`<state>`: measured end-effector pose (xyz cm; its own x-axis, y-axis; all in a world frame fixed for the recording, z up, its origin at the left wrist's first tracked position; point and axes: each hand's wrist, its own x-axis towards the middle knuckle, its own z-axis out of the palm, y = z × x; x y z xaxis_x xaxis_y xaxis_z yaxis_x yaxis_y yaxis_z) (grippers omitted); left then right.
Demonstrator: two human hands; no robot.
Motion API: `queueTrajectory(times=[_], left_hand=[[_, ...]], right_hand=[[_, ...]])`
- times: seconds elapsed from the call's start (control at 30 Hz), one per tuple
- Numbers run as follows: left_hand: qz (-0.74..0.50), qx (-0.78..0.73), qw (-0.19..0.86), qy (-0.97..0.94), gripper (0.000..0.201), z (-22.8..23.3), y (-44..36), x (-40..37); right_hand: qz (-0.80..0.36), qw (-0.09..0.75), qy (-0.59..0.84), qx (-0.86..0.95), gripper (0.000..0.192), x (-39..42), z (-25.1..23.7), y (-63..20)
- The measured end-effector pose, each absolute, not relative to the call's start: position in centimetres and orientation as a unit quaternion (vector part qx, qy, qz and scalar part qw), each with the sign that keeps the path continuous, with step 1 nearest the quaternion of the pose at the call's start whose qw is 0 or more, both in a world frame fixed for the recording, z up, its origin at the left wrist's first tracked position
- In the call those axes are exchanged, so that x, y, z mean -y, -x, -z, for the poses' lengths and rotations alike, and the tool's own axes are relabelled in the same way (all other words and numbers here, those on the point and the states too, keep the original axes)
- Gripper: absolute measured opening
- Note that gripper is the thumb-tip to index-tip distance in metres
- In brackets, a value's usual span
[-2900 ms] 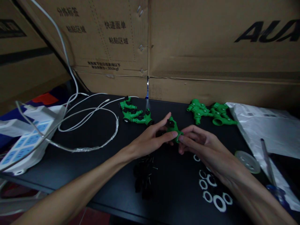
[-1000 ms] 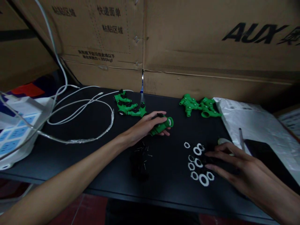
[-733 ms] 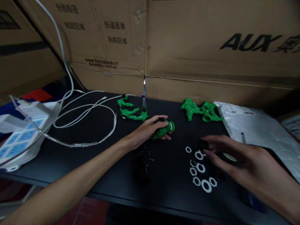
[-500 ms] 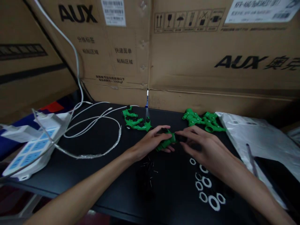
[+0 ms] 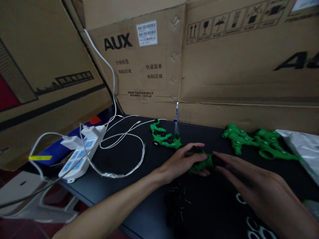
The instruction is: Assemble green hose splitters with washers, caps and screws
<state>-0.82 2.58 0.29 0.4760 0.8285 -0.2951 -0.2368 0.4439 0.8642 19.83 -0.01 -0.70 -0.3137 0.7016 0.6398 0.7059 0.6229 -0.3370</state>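
Observation:
My left hand (image 5: 183, 162) is closed around a green plastic pipe fitting (image 5: 206, 162), thumb on top and fingers beneath. On the fitting's right end sits a dark round piece (image 5: 218, 161), which looks like a black collar or nut. My right hand (image 5: 259, 179) pinches this dark piece between thumb and straight fingers. Beyond my left hand lie green fittings with black parts (image 5: 165, 141). Farther right are more green fittings (image 5: 239, 137). Pale rings (image 5: 253, 223) lie below my right hand, partly hidden by it. Small dark parts with light pins (image 5: 178, 202) lie near my left wrist.
At left a white power strip (image 5: 79, 159) with plugs and a looped white cable (image 5: 143, 156) occupies the black table (image 5: 147, 205). Large cardboard boxes (image 5: 147, 106) wall off the back. A silvery bag (image 5: 299, 142) lies at the right edge. A pale stool (image 5: 22, 189) stands below.
The view has swung left, so everything sits farther right in the picture. Both hands stay on the fitting; my right fingers now lie straighter along the dark piece.

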Motion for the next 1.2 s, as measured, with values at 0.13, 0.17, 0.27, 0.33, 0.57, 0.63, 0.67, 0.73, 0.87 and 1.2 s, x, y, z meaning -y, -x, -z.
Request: queueTrajectory(times=[0.13,0.17,0.27,0.33,0.57,0.63,0.67,0.73,0.87,1.2], left_hand=[[-0.341,-0.388,0.765,-0.384,0.047,-0.7,0.8,-2.4],[-0.34,-0.39,0.766,-0.381,0.047,-0.8,0.8,-2.4],[-0.343,-0.395,0.768,-0.37,0.05,-0.8,0.7,-2.5],[-0.344,-0.395,0.767,-0.369,0.047,-0.7,0.6,-2.6],[-0.336,-0.397,0.762,-0.385,0.045,-0.6,0.5,-2.6],[-0.334,-0.396,0.76,-0.392,0.046,-0.5,0.6,-2.6],[-0.333,-0.395,0.759,-0.396,0.046,-0.5,0.6,-2.6],[-0.334,-0.391,0.757,-0.402,0.044,-0.4,0.7,-2.7],[-0.342,-0.387,0.755,-0.403,0.043,-0.2,0.8,-2.9],[-0.323,-0.388,0.749,-0.429,0.047,-0.1,1.0,-3.0]], right_hand=[[0.047,0.352,0.421,0.834,0.04,0.2,0.4,-20.1],[0.037,0.348,0.422,0.836,0.036,0.2,0.3,-20.2],[0.011,0.358,0.431,0.828,0.029,0.6,-0.3,-20.1],[0.007,0.361,0.429,0.828,0.026,0.8,-0.6,-19.9],[0.007,0.346,0.398,0.85,0.021,0.6,-1.1,-19.5],[-0.005,0.341,0.402,0.849,0.021,0.5,-0.9,-19.5],[-0.014,0.345,0.407,0.846,0.022,0.5,-0.8,-19.6],[-0.048,0.353,0.424,0.833,0.026,0.5,-0.7,-19.6],[-0.14,0.353,0.443,0.812,0.024,0.7,-0.8,-19.6],[-0.101,0.325,0.452,0.825,0.031,0.8,-1.1,-19.7]])
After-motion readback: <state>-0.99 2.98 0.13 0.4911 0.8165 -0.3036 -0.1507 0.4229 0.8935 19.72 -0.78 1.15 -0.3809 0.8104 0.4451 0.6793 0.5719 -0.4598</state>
